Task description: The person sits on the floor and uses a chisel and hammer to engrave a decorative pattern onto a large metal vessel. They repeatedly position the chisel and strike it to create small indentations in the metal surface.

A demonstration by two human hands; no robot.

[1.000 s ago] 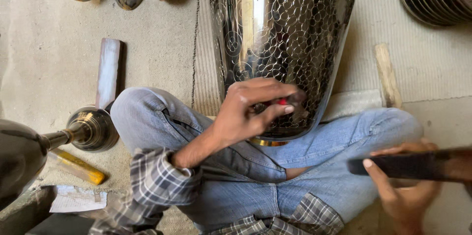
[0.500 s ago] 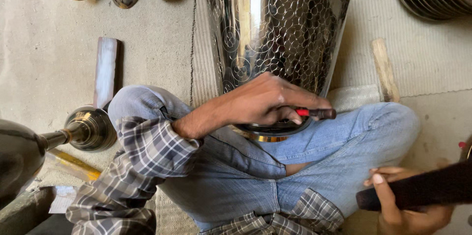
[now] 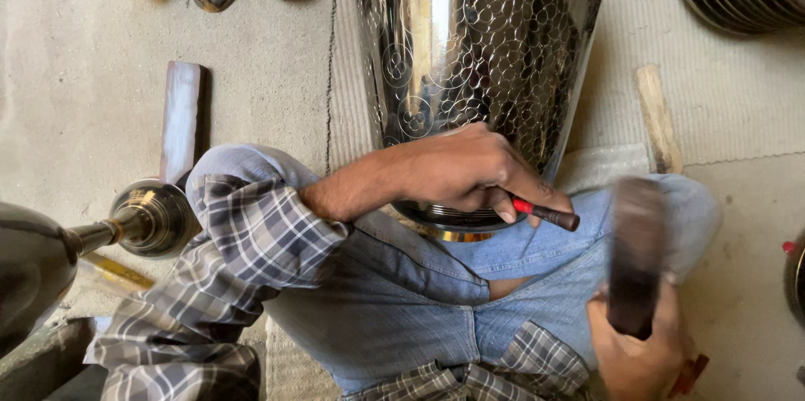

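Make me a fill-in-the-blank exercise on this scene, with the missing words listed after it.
1. The left hand pinches a thin tool whose grip is dark and ____.
2. The right hand grips a dark, blurred ____.
3. The big vase is covered in engraved ____ patterns.
4. The vase's narrow end rests against the person's ____.

Missing words: red; mallet; swirl; jeans
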